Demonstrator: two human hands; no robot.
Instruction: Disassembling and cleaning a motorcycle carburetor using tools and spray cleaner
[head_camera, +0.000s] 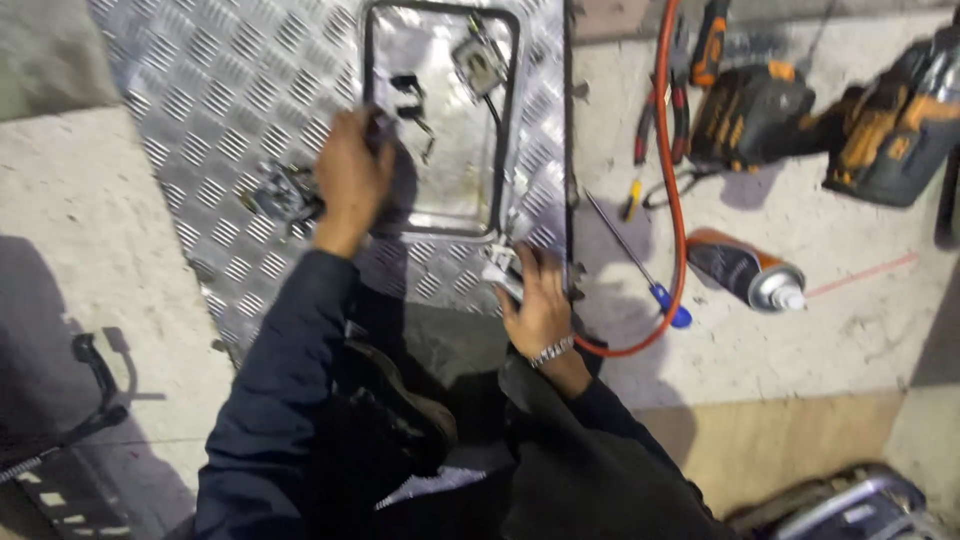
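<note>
An orange hose (668, 150) curves past a blue-handled screwdriver (640, 265), a spray can (745, 270) and power tools (820, 115).

Person is wearing dark navy long sleeves (275, 400) on both arms, a silver chain bracelet (551, 351) on right wrist, and a dark worn shoe (405, 405).

A single camera, worn on the person's head, looks steeply down and slightly forward at the floor (860, 330) from close range. The person's own dark sleeves enter from the bottom edge and reach up toward the middle. A ridged metal plate (200, 90) fills the upper left; power tools (800, 110) lie at the upper right. There is no second view.
</note>
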